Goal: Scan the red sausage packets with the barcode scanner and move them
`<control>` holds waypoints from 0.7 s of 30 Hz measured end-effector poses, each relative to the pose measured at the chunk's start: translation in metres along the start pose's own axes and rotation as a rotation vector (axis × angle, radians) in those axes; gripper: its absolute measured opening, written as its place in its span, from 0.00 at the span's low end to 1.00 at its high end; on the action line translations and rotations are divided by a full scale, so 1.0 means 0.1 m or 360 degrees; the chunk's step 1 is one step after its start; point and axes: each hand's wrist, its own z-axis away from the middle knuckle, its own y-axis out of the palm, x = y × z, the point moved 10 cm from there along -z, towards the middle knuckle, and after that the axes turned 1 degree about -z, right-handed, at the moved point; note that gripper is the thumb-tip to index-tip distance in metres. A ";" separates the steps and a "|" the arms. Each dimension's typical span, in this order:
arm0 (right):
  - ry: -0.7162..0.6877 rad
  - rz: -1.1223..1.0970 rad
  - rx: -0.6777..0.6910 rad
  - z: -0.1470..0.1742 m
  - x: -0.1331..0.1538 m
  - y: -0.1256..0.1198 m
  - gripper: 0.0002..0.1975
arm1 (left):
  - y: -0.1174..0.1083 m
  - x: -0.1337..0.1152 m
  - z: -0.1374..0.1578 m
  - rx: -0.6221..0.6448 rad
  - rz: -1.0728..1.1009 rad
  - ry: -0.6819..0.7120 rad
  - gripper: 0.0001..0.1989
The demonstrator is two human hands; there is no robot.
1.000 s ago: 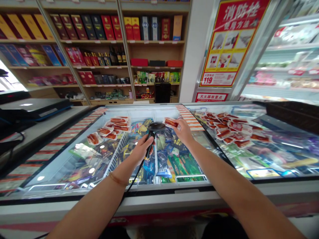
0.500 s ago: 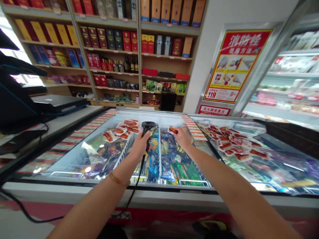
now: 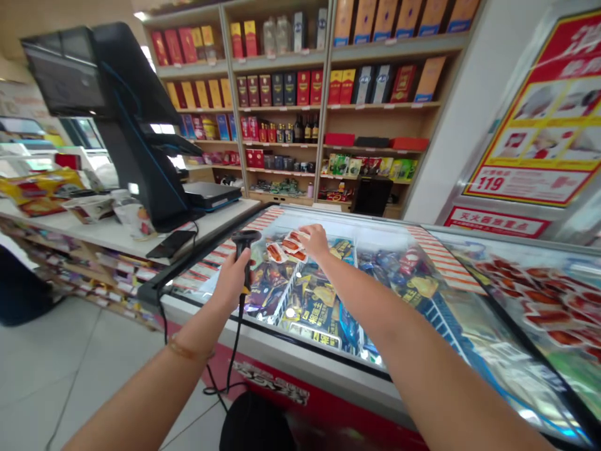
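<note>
My left hand [image 3: 230, 279] is wrapped round the handle of a black barcode scanner [image 3: 246, 238], held upright above the chest freezer's [image 3: 347, 363] front left part. Its cable hangs down past the freezer's front. Over the glass top, my right hand [image 3: 315, 243] pinches the edge of a vacuum-packed sausage [image 3: 297, 237], at a small group of like packs. Another sausage pack [image 3: 276, 252] lies just left of it. The fingertips are partly hidden behind the hand. Bagged frozen goods [image 3: 317, 310] show through the glass, in wire baskets.
Many more sausage packs [image 3: 547, 297] lie on the freezer's right section. To the left, a counter [image 3: 230, 216] bears a black checkout terminal [image 3: 136, 138], a phone [image 3: 173, 244] and yellow snack bags [image 3: 42, 188]. Shelves of boxed bottles [image 3: 291, 88] stand behind the freezer.
The view has turned left. My right hand has carried a sausage pack leftwards across the glass to the small group. The scanner stays in my left hand.
</note>
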 end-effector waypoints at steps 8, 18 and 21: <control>-0.0006 0.0172 -0.0038 0.21 -0.27 -0.19 0.13 | 0.26 0.02 0.09 0.0085 0.0062 -0.0056 0.19; 0.0077 0.0608 -0.0280 1.06 -1.53 -1.96 0.12 | 2.08 0.28 0.68 0.0751 0.0210 -0.0050 0.22; 0.0175 0.0807 -0.0371 1.37 -1.90 -2.67 0.12 | 2.63 0.38 0.91 0.0950 0.0253 -0.0102 0.22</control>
